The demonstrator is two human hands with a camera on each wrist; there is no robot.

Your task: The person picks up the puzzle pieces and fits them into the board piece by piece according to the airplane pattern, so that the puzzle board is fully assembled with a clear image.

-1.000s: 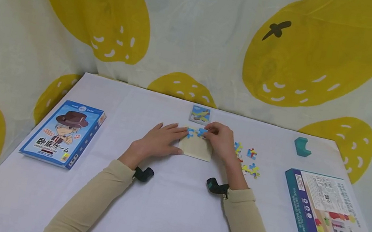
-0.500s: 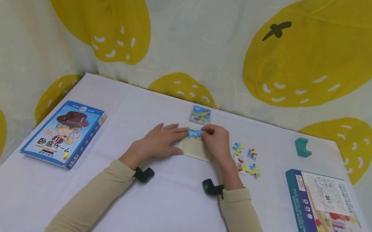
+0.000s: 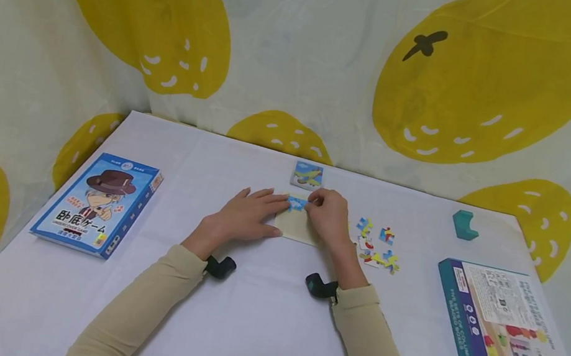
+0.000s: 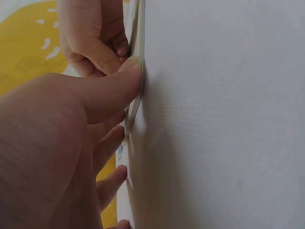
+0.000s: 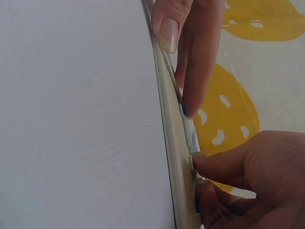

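A square puzzle board (image 3: 295,228) lies flat on the table, with joined blue jigsaw pieces (image 3: 295,204) along its far edge. My left hand (image 3: 247,217) rests at the board's left side, fingers extended; its fingertips touch the blue pieces and its thumb presses the near edge. With thumb and fingers, my right hand (image 3: 329,215) pinches a jigsaw piece at the right end of that row, mostly hidden behind the fingers. In the right wrist view the right thumb and fingers (image 5: 217,164) meet at the board's raised face.
Several loose jigsaw pieces (image 3: 378,258) lie right of the board. Behind it sits a small airplane picture box (image 3: 307,176). A blue game box (image 3: 96,203) is at the left; a teal block (image 3: 464,225) and a large toy box (image 3: 510,341) are at the right.
My right hand has moved slightly left along the board's far edge, bringing its jigsaw piece up against the blue pieces. The left hand has stayed in place.
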